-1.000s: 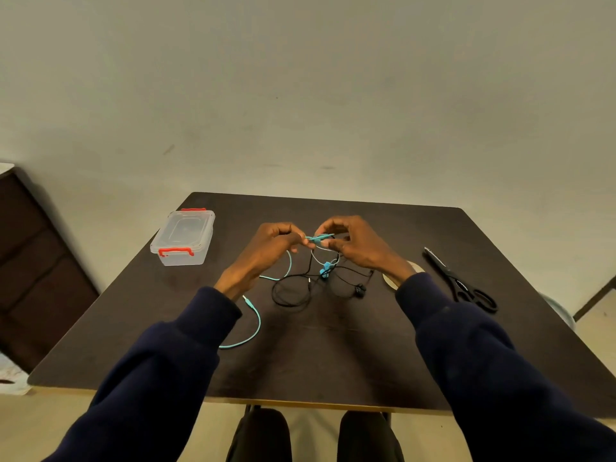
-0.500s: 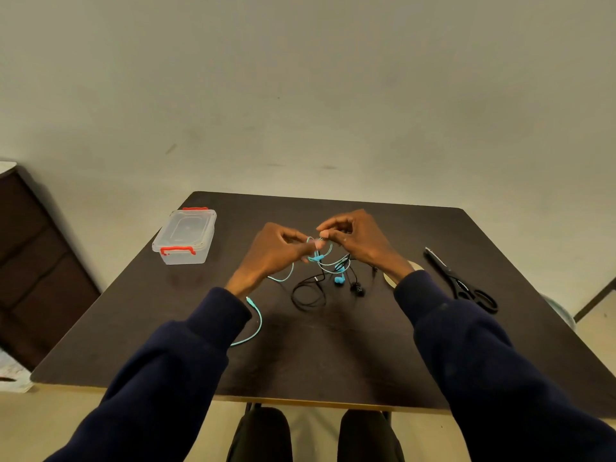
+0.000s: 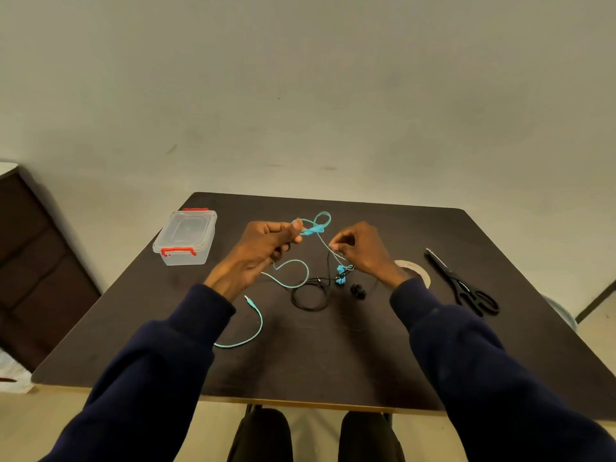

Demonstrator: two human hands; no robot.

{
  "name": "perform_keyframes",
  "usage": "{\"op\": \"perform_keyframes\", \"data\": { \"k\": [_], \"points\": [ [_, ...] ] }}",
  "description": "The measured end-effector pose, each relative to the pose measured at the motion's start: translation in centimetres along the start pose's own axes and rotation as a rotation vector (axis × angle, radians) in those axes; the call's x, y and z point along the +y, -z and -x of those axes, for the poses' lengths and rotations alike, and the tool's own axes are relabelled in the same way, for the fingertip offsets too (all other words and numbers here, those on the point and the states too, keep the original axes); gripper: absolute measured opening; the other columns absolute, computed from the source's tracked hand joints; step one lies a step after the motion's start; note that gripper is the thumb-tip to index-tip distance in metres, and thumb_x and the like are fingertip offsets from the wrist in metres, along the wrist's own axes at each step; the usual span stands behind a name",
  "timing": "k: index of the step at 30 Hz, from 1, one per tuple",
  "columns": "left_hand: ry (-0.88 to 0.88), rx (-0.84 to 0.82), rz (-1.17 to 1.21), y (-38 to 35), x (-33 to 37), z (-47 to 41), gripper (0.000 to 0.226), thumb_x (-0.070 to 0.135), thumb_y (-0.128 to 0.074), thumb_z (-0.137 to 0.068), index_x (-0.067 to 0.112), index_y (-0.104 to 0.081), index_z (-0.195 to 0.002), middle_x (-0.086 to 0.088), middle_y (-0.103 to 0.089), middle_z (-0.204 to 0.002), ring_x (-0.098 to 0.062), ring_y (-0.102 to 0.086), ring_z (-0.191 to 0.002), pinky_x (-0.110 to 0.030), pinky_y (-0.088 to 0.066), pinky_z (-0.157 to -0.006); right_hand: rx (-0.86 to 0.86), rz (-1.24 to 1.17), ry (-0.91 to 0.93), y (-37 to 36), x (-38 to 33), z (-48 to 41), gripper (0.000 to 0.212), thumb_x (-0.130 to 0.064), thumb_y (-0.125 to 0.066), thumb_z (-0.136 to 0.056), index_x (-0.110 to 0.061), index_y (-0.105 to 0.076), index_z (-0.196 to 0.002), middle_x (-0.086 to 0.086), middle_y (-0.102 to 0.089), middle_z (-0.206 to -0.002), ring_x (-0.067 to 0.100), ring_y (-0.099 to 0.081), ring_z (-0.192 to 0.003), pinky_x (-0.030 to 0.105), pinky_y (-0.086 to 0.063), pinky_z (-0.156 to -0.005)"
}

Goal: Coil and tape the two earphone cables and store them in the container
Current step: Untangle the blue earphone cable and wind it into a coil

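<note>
While the left hand (image 3: 266,243) pinches the turquoise earphone cable (image 3: 259,323) at centre frame, holding a small loop above its thumb, the right hand (image 3: 361,250) pinches the strand nearer the earbuds, probably to feed slack for the next turn. The black earphone cable (image 3: 310,308) lies uncoiled on the table (image 3: 333,361) between the wrists, with the closed container (image 3: 186,236) at left and the tape roll (image 3: 421,273) and scissors (image 3: 466,288) at right. Against the frame half a second earlier, the hands have drawn apart and the loop stands higher.
</note>
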State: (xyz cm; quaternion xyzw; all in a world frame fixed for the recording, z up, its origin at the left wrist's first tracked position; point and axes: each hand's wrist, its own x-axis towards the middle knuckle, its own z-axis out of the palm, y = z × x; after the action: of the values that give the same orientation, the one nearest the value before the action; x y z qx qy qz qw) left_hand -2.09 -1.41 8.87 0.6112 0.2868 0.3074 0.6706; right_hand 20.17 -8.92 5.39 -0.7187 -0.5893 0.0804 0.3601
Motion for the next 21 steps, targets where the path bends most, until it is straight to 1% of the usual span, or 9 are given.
{"op": "perform_keyframes", "data": {
  "k": [3,5,7,9,11,14,16,19,21],
  "points": [
    [0.014,0.032,0.177,0.0,0.3,-0.1,0.041,0.039,-0.078,-0.073,0.008,-0.077,-0.098,-0.002,-0.074,-0.085,-0.005,-0.048,-0.061,-0.019,-0.035,-0.058,-0.035,0.024,-0.008,-0.5,0.0,0.3,0.021,-0.014,-0.070,-0.093,-0.009,-0.075,-0.113,0.006,-0.075,-0.113,0.003,-0.068,-0.093,0.006,-0.048,-0.079],
    [0.005,0.052,0.198,0.2,0.2,-0.2,0.037,0.038,-0.078,-0.072,0.011,-0.078,-0.098,-0.004,-0.076,-0.092,-0.004,-0.047,-0.062,-0.018,-0.035,-0.057,0.081,-0.009,0.017,-0.6,-0.4,0.4,0.026,-0.014,-0.068,-0.095,-0.011,-0.072,-0.121,0.004,-0.071,-0.124,0.012,-0.067,-0.112,0.013,-0.049,-0.089],
    [-0.001,0.055,0.191,0.3,0.0,-0.2,0.034,0.035,-0.078,-0.073,0.011,-0.078,-0.098,-0.006,-0.077,-0.096,-0.004,-0.047,-0.062,-0.017,-0.035,-0.056,0.209,-0.084,0.045,-0.1,-1.1,0.5,0.034,-0.010,-0.070,-0.091,-0.018,-0.071,-0.125,-0.004,-0.067,-0.130,0.010,-0.060,-0.118,0.014,-0.049,-0.090],
    [-0.005,0.052,0.189,0.5,-0.1,-0.2,0.031,0.032,-0.077,-0.075,0.011,-0.079,-0.098,-0.007,-0.077,-0.097,-0.005,-0.047,-0.063,-0.016,-0.035,-0.055,0.206,-0.138,0.112,0.7,-1.9,0.4,0.044,-0.003,-0.069,-0.084,-0.026,-0.072,-0.122,-0.013,-0.066,-0.128,0.007,-0.055,-0.116,0.014,-0.045,-0.080],
    [-0.011,0.054,0.193,0.6,0.0,-0.3,0.028,0.031,-0.076,-0.077,0.012,-0.079,-0.097,-0.006,-0.077,-0.096,-0.005,-0.046,-0.063,-0.016,-0.035,-0.055,0.081,-0.143,0.132,1.5,-2.5,0.2,0.046,-0.002,-0.066,-0.079,-0.027,-0.074,-0.116,-0.011,-0.065,-0.123,0.010,-0.055,-0.109,0.018,-0.043,-0.072],
    [-0.015,0.035,0.208,0.5,0.4,-0.3,0.026,0.031,-0.077,-0.075,0.014,-0.080,-0.094,-0.005,-0.077,-0.096,-0.005,-0.046,-0.063,-0.015,-0.035,-0.055,-0.102,0.021,-0.018,2.0,-2.2,-0.2,0.037,-0.024,-0.079,-0.083,-0.025,-0.068,-0.118,-0.005,-0.055,-0.119,0.010,-0.050,-0.100,0.024,-0.041,-0.078],
    [-0.020,0.017,0.194,0.3,0.6,-0.1,0.025,0.032,-0.077,-0.074,0.015,-0.081,-0.092,-0.005,-0.077,-0.096,-0.005,-0.046,-0.063,-0.015,-0.035,-0.055,-0.067,0.050,-0.158,1.8,-1.5,-0.4,0.042,-0.031,-0.085,-0.078,-0.022,-0.063,-0.113,-0.003,-0.054,-0.111,0.010,-0.053,-0.095,0.024,-0.043,-0.075],
    [-0.029,0.003,0.166,0.5,1.0,0.0,0.027,0.034,-0.078,-0.073,0.016,-0.081,-0.093,-0.006,-0.077,-0.097,-0.006,-0.046,-0.063,-0.016,-0.035,-0.057,0.086,-0.206,-0.228,1.6,-2.2,-0.2,0.026,-0.013,-0.079,-0.084,-0.013,-0.063,-0.104,0.004,-0.063,-0.098,0.015,-0.070,-0.078,0.025,-0.058,-0.067],
    [-0.025,0.002,0.155,0.7,1.2,0.0,0.026,0.034,-0.078,-0.073,0.016,-0.081,-0.091,-0.006,-0.077,-0.097,-0.005,-0.047,-0.064,-0.016,-0.035,-0.057,0.027,-0.462,-0.192,1.6,-3.3,0.0,0.015,0.002,-0.068,-0.090,-0.004,-0.067,-0.104,0.016,-0.071,-0.098,0.025,-0.075,-0.078,0.028,-0.062,-0.068]
  ]
}}
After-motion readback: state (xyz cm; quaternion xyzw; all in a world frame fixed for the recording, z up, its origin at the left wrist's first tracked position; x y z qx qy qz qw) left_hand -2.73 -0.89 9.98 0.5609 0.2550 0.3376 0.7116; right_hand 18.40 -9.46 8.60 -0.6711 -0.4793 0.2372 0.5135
